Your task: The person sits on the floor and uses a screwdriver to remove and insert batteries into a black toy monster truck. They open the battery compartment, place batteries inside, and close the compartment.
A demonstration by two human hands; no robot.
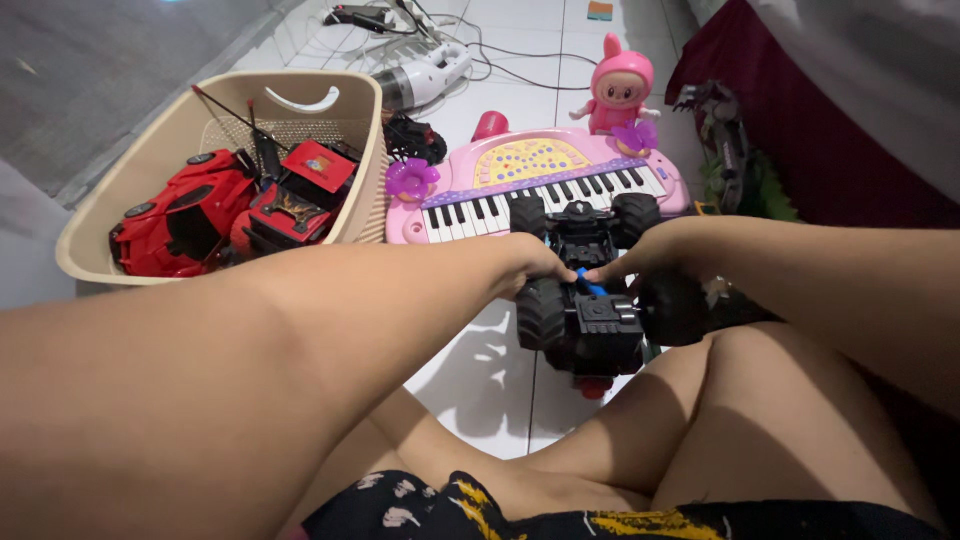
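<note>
A black toy monster truck [590, 325] with big knobbly wheels and no body shell lies on the white tiled floor in front of my knees. My left hand [535, 262] rests on its top beside the near-left wheel, fingers closed around a small blue part [590, 285] at the chassis middle. My right hand [650, 258] meets it from the right, fingertips pinching the same blue part, its palm over the right wheel.
A pink toy keyboard [540, 180] lies just beyond the truck, a pink doll [620, 90] behind it. At left a beige basket [130, 165] holds red toy cars [185, 215]. A handheld vacuum [425, 78] and cables lie farther back. Dark red fabric [800, 130] rises at right.
</note>
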